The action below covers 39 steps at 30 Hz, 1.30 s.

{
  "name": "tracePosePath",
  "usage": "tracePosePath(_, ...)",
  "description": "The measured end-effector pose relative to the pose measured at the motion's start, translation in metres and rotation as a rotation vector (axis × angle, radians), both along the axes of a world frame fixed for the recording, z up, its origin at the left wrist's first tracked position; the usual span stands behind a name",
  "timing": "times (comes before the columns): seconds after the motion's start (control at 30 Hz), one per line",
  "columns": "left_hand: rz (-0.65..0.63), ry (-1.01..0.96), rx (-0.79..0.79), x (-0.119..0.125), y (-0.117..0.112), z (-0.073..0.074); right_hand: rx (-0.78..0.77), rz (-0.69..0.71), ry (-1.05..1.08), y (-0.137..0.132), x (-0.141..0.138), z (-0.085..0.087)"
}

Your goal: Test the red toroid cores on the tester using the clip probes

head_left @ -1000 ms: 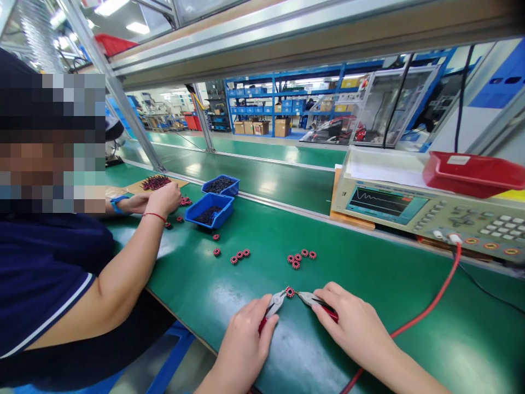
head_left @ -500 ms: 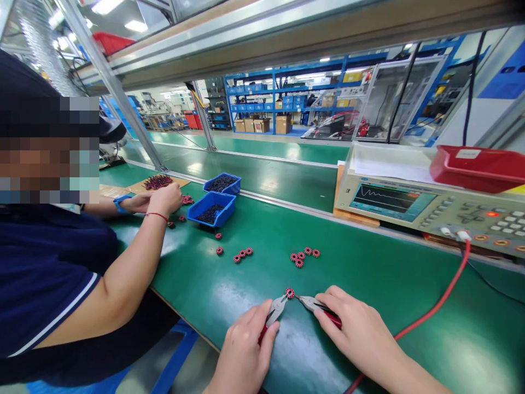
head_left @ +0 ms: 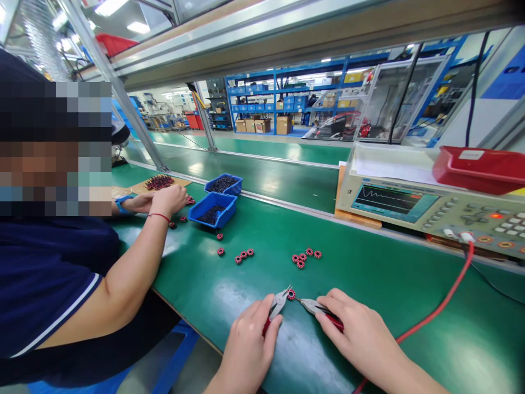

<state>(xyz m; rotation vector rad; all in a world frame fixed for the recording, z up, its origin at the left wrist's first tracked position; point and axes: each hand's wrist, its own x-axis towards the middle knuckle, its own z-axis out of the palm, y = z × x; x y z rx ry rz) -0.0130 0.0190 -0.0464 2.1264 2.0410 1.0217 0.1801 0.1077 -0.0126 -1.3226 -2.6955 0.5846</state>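
Red-handled pliers (head_left: 280,300) are in my left hand (head_left: 251,342), whose fingers close round the handles. Their metal tips point up and right, right at the upper left of a small red-and-black wound ring core (head_left: 291,294). My right hand (head_left: 353,324) grips a second pair of red-handled pliers (head_left: 312,306), its thin tip close to the ring's right side. Whether either tip touches the ring, I cannot tell. Beyond my hands lies a group of similar ring cores (head_left: 301,258) on the green bench (head_left: 361,273).
A co-worker's hand (head_left: 167,201) is at far left, near blue bins (head_left: 219,219) of black parts. More ring cores (head_left: 244,255) lie mid-bench. On the right stands a test instrument (head_left: 394,202) with a red tray (head_left: 479,169) on it; its red cable (head_left: 449,295) crosses the bench.
The left pliers' tips have moved from the ring's lower left to its upper left, now angled upward. My right hand has stayed almost in place. The view has shifted slightly.
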Motion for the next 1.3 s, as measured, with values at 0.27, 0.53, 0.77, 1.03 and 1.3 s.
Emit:
tracePosePath(0.27,-0.008,0.013,-0.025,0.0,0.001,0.002,-0.009,-0.003,-0.002,-0.001,-0.001,-0.002)
tracePosePath(0.53,-0.024,0.039,-0.008,-0.002,0.0,0.001,-0.004,-0.017,0.099,0.012,0.008,0.017)
tracePosePath(0.77,-0.037,0.022,-0.008,-0.003,0.001,0.002,0.179,0.018,0.057,0.015,0.002,0.023)
tracePosePath(1.03,-0.054,0.028,-0.018,-0.004,0.0,-0.002,0.269,0.052,0.002,0.021,-0.012,0.022)
tracePosePath(1.3,-0.055,0.029,-0.028,-0.003,0.001,0.001,0.239,0.075,-0.002,0.02,-0.011,0.02)
